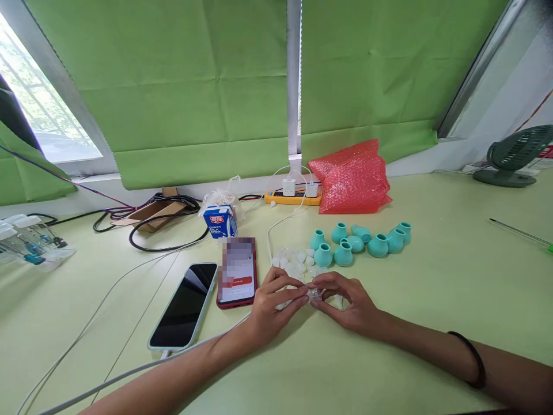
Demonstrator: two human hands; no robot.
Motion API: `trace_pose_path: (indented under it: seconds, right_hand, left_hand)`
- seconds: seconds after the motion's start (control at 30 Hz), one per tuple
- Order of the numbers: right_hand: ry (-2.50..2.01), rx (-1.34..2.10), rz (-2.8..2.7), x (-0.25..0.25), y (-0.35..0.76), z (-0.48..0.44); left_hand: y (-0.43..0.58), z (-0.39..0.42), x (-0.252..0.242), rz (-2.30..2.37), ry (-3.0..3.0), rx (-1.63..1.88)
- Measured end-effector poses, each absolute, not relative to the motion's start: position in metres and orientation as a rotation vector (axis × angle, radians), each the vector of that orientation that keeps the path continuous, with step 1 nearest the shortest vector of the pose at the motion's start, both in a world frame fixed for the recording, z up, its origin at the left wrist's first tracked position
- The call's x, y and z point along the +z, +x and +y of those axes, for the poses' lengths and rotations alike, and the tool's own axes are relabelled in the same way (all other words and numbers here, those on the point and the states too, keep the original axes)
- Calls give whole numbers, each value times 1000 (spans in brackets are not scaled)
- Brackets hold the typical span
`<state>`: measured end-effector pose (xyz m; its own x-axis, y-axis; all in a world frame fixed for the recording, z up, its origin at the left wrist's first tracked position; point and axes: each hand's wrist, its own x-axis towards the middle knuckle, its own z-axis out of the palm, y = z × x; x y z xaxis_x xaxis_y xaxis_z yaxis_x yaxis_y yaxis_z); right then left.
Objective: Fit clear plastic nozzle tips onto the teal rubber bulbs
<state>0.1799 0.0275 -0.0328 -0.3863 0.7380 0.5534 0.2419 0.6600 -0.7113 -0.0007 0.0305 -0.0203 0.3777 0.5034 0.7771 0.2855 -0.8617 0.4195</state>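
Note:
My left hand [276,300] and my right hand [345,300] meet in the middle of the pale green table [432,288], fingertips pinched together on one small clear white plastic piece [314,293]. Just beyond my fingers lies a pile of several more small white pieces [296,260]. Behind that pile stand and lie several teal vase-shaped rubber parts [358,241]. A black band circles my right wrist [473,357].
Two phones lie left of my hands, a dark one [185,305] on a white cable and a red-cased one [237,271] with its screen lit. Farther back are a milk carton [220,222], a power strip [294,197], red bubble wrap [354,176], black cables [164,225] and a fan [514,155].

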Motion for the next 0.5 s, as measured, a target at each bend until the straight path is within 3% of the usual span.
trace_pose_path:
  seconds: [0.5]
  right_hand:
    - [-775,676,-1959,-32,181,28]
  left_hand:
    - [-1,31,-23,764,2407,1457]
